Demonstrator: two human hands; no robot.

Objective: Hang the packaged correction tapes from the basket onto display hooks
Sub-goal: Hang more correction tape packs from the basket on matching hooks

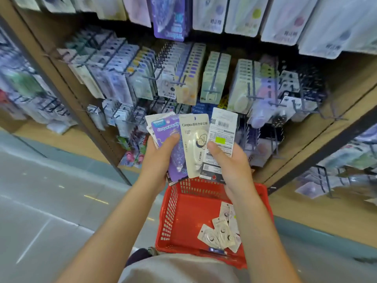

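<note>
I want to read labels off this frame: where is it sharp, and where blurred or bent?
Head view: sharpest on the cream packet held between the hands, left and right; top hanging packs smeared; shelf edges bow from the wide angle.

Two hands up, one red basket point(173, 213) below, about four small packets point(221, 231) lying in it, one purple pack point(173, 148), one cream pack point(193, 148), one back-facing pack point(222, 129).

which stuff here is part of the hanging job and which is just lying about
Job: purple pack in left hand; cream pack and barcode-side pack at right hand; small packs in red basket; display hooks.
Lying about: pink items on bottom shelf.
</note>
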